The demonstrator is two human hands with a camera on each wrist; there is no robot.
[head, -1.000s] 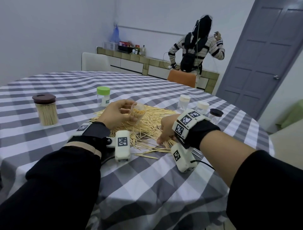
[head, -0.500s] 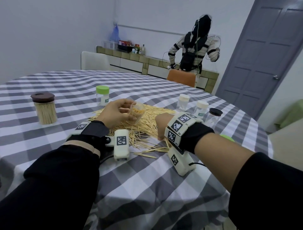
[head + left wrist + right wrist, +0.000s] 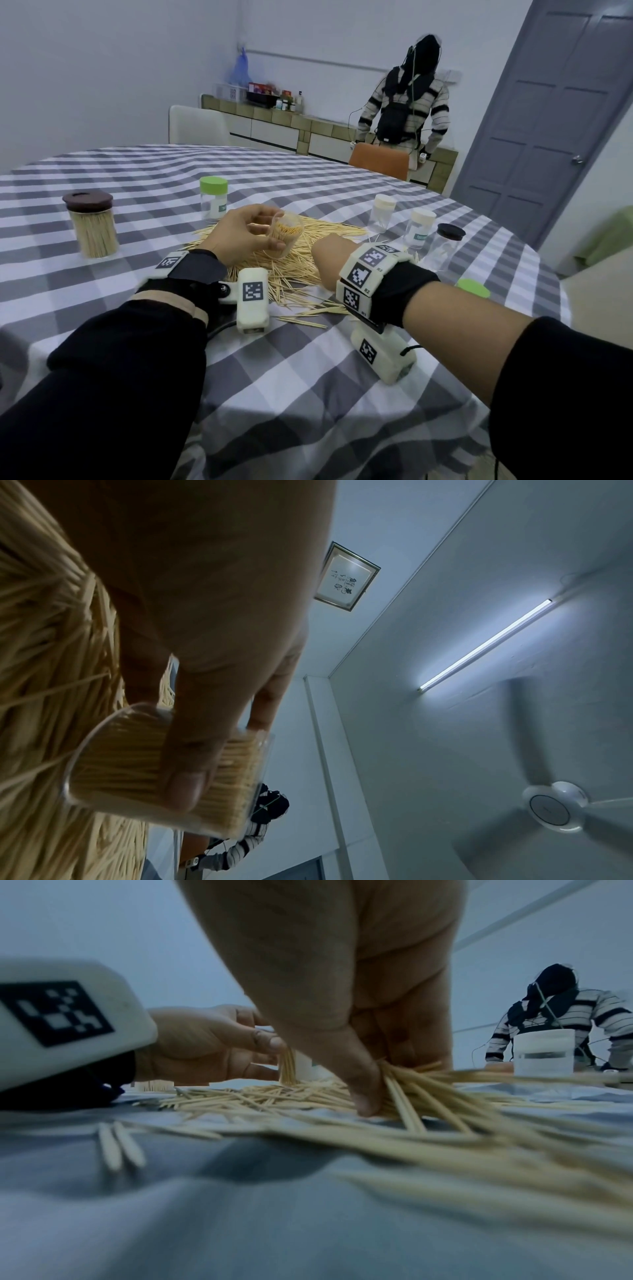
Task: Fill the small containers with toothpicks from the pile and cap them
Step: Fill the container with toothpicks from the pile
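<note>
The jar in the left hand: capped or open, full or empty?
Open and nearly full. The jar has no cap; toothpick tips show at its tilted mouth, and the left hand grips its side.

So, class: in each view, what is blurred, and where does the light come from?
Head view: sharp, evenly lit, table bowed by the lens. Left wrist view: tube light glares, fan smeared, jar soft. Right wrist view: near toothpicks out of focus, right hand backlit and dark.

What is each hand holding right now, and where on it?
Left hand grips the open jar around its side. Right hand pinches toothpicks from the pile near their ends.
</note>
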